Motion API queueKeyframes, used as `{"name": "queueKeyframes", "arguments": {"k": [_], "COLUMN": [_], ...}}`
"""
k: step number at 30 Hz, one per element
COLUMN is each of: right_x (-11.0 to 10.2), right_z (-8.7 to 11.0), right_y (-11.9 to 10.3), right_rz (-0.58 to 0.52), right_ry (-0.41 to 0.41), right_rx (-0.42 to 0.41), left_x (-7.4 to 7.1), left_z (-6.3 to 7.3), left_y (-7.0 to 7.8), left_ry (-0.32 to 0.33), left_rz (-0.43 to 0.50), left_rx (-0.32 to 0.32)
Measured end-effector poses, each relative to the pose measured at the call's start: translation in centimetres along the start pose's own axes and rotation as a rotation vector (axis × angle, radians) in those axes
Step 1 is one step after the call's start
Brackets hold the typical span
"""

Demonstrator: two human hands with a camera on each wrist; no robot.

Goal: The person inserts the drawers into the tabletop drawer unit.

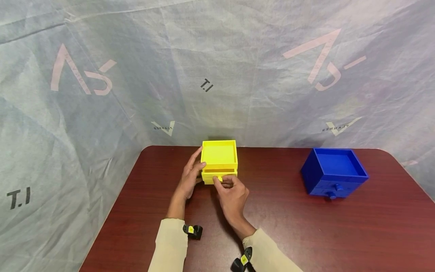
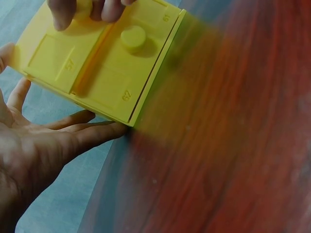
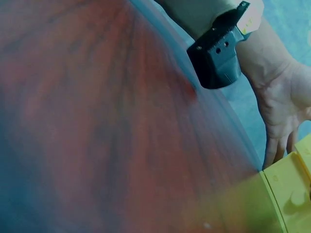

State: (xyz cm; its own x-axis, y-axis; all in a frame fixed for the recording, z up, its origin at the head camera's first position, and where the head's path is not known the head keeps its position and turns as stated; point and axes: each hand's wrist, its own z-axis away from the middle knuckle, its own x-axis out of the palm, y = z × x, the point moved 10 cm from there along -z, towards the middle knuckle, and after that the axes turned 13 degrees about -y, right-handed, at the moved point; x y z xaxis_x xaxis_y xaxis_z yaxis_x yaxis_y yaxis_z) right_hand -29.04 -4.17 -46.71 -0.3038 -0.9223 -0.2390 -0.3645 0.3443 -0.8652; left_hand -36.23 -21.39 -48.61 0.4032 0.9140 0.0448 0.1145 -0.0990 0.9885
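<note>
A small yellow drawer box [image 1: 219, 154] with a shallow recessed top stands at the back of the table. Its upper drawer [image 1: 208, 178] is pulled partly out, leaving a gap behind its front. My right hand [image 1: 234, 196] pinches the upper drawer's knob, which the fingers largely cover. Along the box's left side, my left hand [image 1: 188, 182] rests with its fingers fairly straight and the thumb at the front upper corner. In the left wrist view the lower drawer [image 2: 102, 92] sits in the box behind the upper one, its round knob [image 2: 133, 39] untouched.
A blue drawer box [image 1: 340, 162] with two knobs stands at the right on the dark red table [image 1: 278, 215]. A grey printed cloth [image 1: 238, 75] hangs behind and at the left. Each wrist wears a black camera [image 1: 194, 231].
</note>
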Motion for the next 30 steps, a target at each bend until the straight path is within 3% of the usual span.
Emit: {"name": "queueKeyframes", "arguments": {"k": [23,30], "right_x": [1.0,0.3], "right_z": [-1.9,-1.8], "right_y": [1.3,1.5], "right_rz": [-0.104,-0.074], "right_ry": [-0.269,-0.239], "right_rx": [0.016,0.028], "left_x": [-0.1,-0.1], "left_z": [-0.2,-0.2], "left_y": [-0.2,-0.4], "left_ry": [0.008,0.000], "left_rz": [0.010,0.009], "left_rx": [-0.024,-0.035]}}
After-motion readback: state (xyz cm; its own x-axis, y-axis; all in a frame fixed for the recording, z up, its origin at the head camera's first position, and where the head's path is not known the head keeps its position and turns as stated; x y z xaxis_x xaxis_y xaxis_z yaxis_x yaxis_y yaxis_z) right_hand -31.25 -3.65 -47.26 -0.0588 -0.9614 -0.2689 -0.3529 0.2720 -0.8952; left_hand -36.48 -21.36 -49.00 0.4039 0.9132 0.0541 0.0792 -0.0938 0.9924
